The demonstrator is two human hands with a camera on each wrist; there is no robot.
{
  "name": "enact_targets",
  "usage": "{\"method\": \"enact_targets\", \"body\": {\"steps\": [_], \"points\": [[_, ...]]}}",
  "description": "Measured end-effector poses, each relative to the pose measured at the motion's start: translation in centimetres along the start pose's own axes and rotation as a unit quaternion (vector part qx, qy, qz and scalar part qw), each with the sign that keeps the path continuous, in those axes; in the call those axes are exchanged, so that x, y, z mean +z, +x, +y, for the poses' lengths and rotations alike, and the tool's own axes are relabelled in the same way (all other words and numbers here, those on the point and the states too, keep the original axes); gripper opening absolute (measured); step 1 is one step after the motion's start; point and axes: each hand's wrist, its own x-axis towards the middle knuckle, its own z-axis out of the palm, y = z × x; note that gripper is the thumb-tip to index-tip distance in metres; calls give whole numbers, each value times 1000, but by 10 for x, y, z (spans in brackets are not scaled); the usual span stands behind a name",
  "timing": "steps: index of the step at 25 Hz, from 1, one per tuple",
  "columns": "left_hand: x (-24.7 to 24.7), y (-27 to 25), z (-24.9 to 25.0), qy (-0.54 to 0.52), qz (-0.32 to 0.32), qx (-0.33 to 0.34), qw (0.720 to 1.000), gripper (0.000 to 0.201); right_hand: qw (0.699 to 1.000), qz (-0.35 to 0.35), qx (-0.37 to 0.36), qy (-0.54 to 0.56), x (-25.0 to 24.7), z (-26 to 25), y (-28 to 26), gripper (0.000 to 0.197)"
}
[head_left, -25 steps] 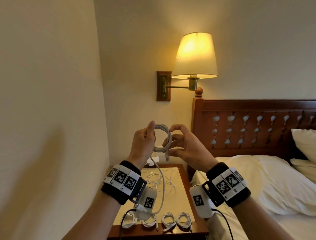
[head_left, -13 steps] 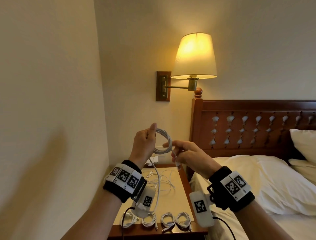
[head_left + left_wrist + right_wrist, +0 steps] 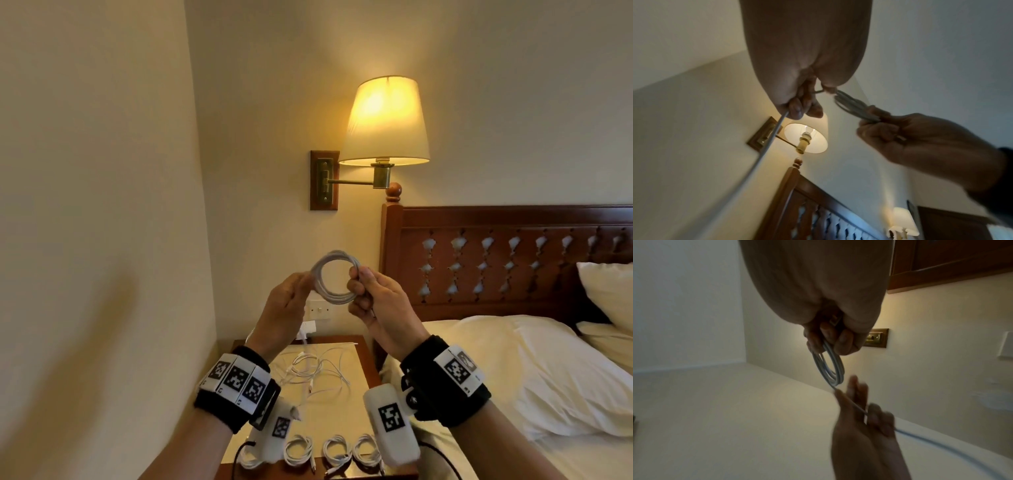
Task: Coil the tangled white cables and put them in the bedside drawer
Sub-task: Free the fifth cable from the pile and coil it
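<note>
Cable coil (image 3: 336, 277), held in the air above the table (image 3: 329, 411), is best kept pinched flat by the right hand (image 3: 380, 308) while each fresh loop is laid evenly on by the left hand (image 3: 286, 310), whose fingers (image 3: 797, 107) are curled round the trailing strand, with steady tension

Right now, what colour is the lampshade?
Cream, glowing yellow; the lampshade shows best in the head view.

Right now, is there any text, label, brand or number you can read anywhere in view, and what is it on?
No readable words or numbers in any view.
Left wristband: black-and-white square marker codes, no letters.
Right wristband: the same kind of codes, plus small marks too small to read.
White coiled cable: no visible print.
</note>
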Motion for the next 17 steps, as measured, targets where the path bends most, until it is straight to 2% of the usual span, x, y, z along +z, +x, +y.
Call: {"method": "enact_targets", "body": {"steps": [2,7,9,10,12,13,14,15,16,17], "points": [[-11,-4,-27,54,13,34,998,24,1000,19,2,22,-7,-12,0,29],[-41,-24,-82,155,92,-26,983,27,998,40,-8,53,-33,-30,-2,30],[-46,-26,-81,234,82,-60,967,33,999,36,-1,20,-35,-28,-2,29],[-45,-27,-73,285,26,-81,955,36,999,35,1,-5,-34,-25,-2,28],[-35,-32,-41,350,-191,-92,913,36,995,37,-23,-88,-29,-18,0,29],[-30,-35,-18,347,-298,-79,886,38,988,40,-45,-142,-25,-15,1,30],[-26,-38,5,321,-370,-62,869,39,979,39,-62,-191,-23,-12,1,30],[-24,-38,27,278,-405,-40,870,39,971,30,-71,-228,-20,-10,0,31],[-23,-36,44,228,-408,-6,884,37,965,15,-72,-251,-19,-8,0,32],[-23,-33,56,177,-384,34,905,35,963,-6,-65,-263,-18,-7,-2,34]]}}
